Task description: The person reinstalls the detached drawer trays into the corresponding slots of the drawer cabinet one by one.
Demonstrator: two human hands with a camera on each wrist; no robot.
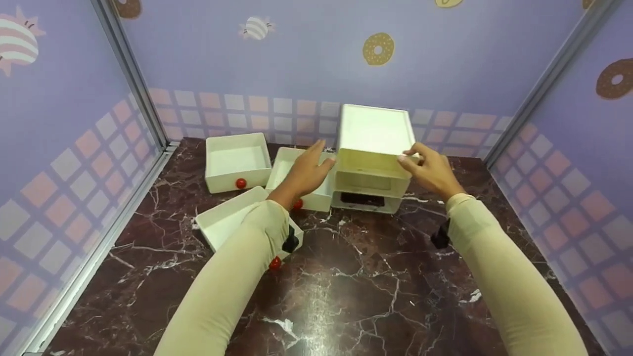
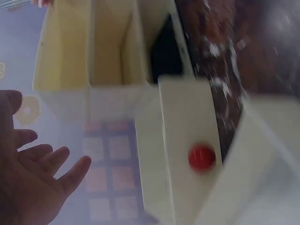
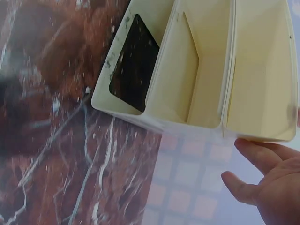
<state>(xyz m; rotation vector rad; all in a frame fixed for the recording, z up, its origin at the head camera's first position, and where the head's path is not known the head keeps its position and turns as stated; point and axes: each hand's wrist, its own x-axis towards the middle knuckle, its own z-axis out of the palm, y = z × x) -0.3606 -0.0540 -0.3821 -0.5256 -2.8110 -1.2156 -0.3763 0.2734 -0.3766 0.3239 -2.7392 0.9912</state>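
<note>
While the white plastic three-slot cabinet (image 1: 378, 129) stands on the dark-red marbled bench (image 1: 356, 277), three white rectangular plastic drawers (image 1: 237, 160) with round red knobs (image 1: 241, 183) lie left of it, probably set aside to bare its slots (image 1: 372, 184). The left hand (image 1: 306, 170), fingers spread, holds nothing left of the cabinet; the right hand (image 1: 431, 169) touches its upper right front corner with bent fingers, perhaps steadying it, though I cannot tell whether they grip.
</note>
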